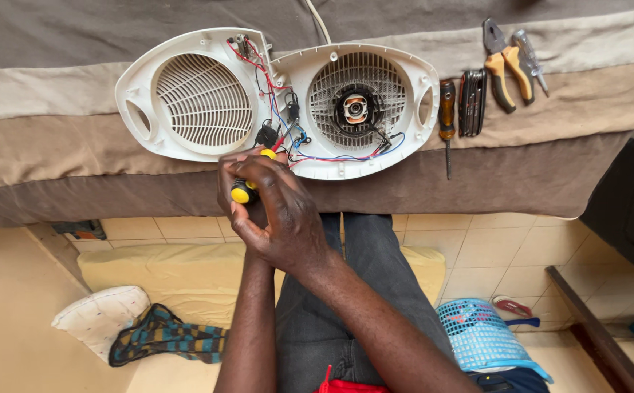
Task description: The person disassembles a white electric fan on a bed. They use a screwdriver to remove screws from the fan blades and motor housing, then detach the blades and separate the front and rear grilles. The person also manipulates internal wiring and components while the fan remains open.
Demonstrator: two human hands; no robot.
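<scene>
On the far side of the scene, a bed covered in grey and tan bedding (76, 138) serves as a workbench, and a white fan heater casing (277, 102) lies opened flat on it like a clamshell so its insides face up. Its left shell (200, 102) shows only a slatted grille; the right shell (360, 109) holds the round fan guard with the motor (355, 109) at its centre, and red, blue and black wires (280, 109) run across the hinge between the halves, which keeps them side by side. At the near edge of the casing, the left hand (240, 200) and right hand (284, 215) are clasped together, both closed around a yellow-and-black tool (244, 191) whose tip points toward the wiring; the right hand overlaps the left, seemingly for steadiness. Right of the casing, within easy reach, lie an orange-handled screwdriver (446, 120), a dark folding tool set (472, 102), orange-handled pliers (508, 65) and a grey metal tool (530, 58). Near right on the tiled floor, a blue plastic basket (481, 338) sits; its contents cannot be made out.
</scene>
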